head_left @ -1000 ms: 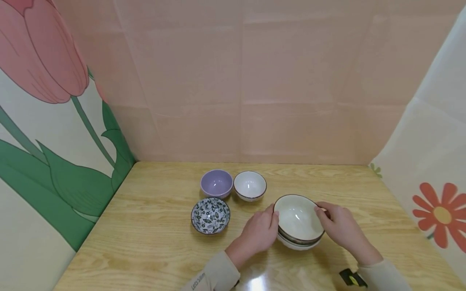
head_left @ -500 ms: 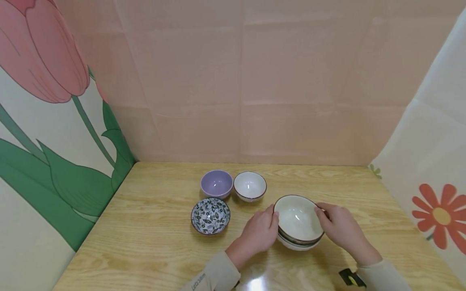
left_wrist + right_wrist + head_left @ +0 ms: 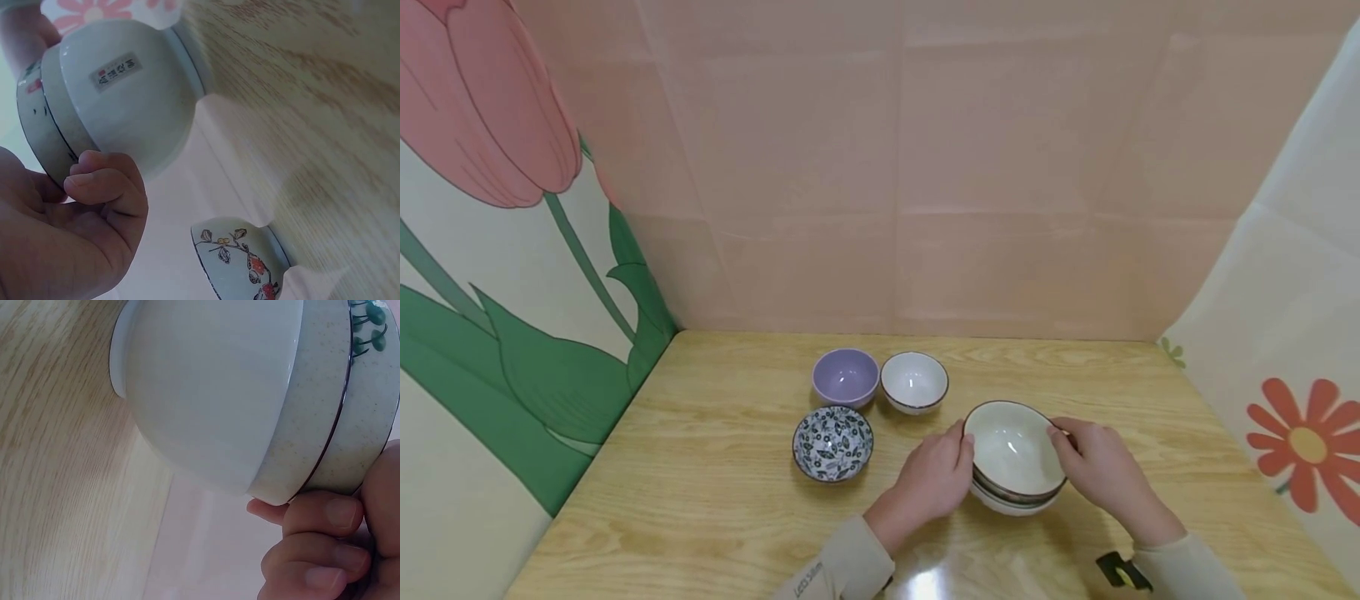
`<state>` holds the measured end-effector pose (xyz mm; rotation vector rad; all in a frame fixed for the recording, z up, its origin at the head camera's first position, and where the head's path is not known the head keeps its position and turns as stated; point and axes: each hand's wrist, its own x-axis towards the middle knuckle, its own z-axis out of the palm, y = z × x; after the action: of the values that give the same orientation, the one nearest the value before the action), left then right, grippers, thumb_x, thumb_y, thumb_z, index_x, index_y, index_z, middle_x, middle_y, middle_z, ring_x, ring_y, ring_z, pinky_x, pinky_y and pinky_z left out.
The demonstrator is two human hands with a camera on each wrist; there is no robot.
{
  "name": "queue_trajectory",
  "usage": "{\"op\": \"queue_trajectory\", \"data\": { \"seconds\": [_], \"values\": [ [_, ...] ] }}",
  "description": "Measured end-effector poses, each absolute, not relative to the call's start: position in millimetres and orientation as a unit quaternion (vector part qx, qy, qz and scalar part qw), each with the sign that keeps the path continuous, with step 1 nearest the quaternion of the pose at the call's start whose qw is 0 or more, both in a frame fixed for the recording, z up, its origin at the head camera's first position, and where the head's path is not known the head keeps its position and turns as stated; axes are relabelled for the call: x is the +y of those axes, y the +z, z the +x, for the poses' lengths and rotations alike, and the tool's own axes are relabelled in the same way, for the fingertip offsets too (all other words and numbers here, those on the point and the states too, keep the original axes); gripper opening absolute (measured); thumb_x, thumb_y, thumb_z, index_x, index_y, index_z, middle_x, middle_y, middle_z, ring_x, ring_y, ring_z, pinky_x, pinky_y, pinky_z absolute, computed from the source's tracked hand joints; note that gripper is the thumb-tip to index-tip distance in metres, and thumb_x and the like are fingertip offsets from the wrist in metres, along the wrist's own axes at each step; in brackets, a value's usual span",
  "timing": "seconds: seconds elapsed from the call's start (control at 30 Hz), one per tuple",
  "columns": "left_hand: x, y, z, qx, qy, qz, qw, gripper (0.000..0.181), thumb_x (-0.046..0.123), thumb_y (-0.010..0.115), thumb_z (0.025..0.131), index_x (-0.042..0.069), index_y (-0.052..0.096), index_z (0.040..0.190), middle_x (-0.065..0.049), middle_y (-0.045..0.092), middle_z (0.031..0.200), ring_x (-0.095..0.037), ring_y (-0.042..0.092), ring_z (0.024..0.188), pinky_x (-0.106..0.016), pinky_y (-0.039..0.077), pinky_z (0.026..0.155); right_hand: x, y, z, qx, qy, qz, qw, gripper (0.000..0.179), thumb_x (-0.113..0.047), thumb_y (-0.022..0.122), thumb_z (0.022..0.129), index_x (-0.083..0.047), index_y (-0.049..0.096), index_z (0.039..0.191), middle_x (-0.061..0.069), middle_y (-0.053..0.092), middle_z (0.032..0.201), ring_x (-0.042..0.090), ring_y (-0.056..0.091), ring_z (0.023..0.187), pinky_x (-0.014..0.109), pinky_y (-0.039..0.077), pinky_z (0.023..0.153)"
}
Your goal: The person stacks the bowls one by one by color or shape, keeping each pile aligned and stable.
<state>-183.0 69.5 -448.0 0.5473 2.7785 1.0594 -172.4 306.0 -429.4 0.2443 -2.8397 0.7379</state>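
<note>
left hand (image 3: 934, 475) clamped on the near side of a cream bowl (image 3: 1013, 450) | right hand (image 3: 1103, 468) gripping it opposite | cream bowl between both, atop stacked bowls (image 3: 1009, 505) | patterned bowl (image 3: 833, 444) left of left hand

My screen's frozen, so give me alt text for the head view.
The left hand and right hand grip a cream-topped bowl stack. To its left, on a wooden table, stand a purple bowl, a white bowl and a patterned bowl.
</note>
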Motion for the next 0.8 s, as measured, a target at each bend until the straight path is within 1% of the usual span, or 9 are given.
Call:
{"op": "queue_trajectory", "data": {
  "seconds": [0.23,0.47,0.8],
  "values": [
    [69.6,-447.4,-183.2,0.917,0.351,0.181,0.061,0.057,0.041,0.027,0.109,0.006,0.045,0.149,-0.007,0.055,0.146,-0.025,0.055,0.130,-0.040,0.044,0.108,304.6,-428.7,-169.9,-0.960,0.259,0.072,0.078,0.032,-0.014,0.053,0.101,0.010,0.067,0.115,0.026,0.071,0.102,0.033,0.070,0.087,0.048,0.058,0.070],
    [70.1,-447.2,-183.6,0.917,0.351,0.179,0.056,0.056,0.040,0.027,0.109,0.004,0.046,0.148,-0.007,0.056,0.144,-0.025,0.056,0.129,-0.039,0.045,0.107,304.1,-427.8,-169.7,-0.958,0.262,0.074,0.085,0.030,-0.013,0.053,0.101,0.010,0.068,0.113,0.025,0.072,0.099,0.030,0.070,0.085,0.046,0.058,0.067],
    [70.4,-448.3,-183.9,0.919,0.344,0.187,0.048,0.054,0.037,0.028,0.109,0.004,0.047,0.147,-0.007,0.056,0.144,-0.024,0.057,0.128,-0.038,0.046,0.106,304.0,-427.4,-170.1,-0.959,0.260,0.073,0.090,0.029,-0.012,0.053,0.101,0.010,0.068,0.112,0.021,0.073,0.093,0.024,0.068,0.078,0.034,0.055,0.060]
  ]
}}
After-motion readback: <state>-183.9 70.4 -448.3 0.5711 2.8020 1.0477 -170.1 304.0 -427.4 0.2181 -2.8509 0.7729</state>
